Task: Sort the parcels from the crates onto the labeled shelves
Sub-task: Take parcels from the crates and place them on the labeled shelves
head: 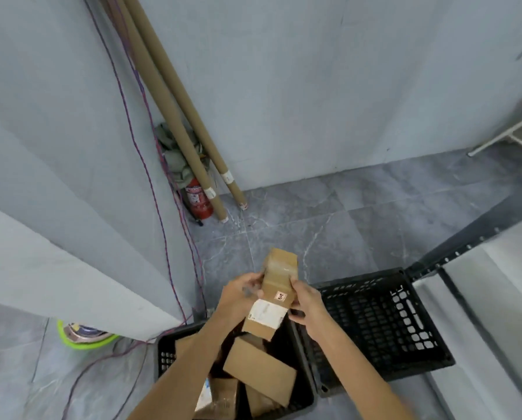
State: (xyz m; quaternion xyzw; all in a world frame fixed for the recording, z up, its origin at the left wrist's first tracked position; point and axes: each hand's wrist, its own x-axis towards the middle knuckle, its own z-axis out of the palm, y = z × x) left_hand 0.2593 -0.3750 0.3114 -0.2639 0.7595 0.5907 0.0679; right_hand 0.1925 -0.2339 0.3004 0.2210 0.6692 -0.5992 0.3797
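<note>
Head view: two hands, one held parcel, two black crates, two cardboard tubes and one fire extinguisher.

The left hand [241, 294] and the right hand [306, 301] each curl round a long side of the parcel [276, 281], gripping it between them. It is in the air, tilted away from the person, above the left crate [165, 357] and clear of its contents.

The parcel is a long, narrow brown carton. Glossy clear tape bands its upper part. A white shipping label lies across its lower face, and just above that is a small pale sticker with a dark mark too blurred to read.

The left crate holds at least four more cartons [259, 371], piled at angles, one in clear wrap. The right crate [390, 322] stands touching it, beside a white shelf [511, 247] on a dark perforated rail.

In the far corner, the tubes [194, 113] lean against the wall with the red extinguisher [197, 201] at their feet.
</note>
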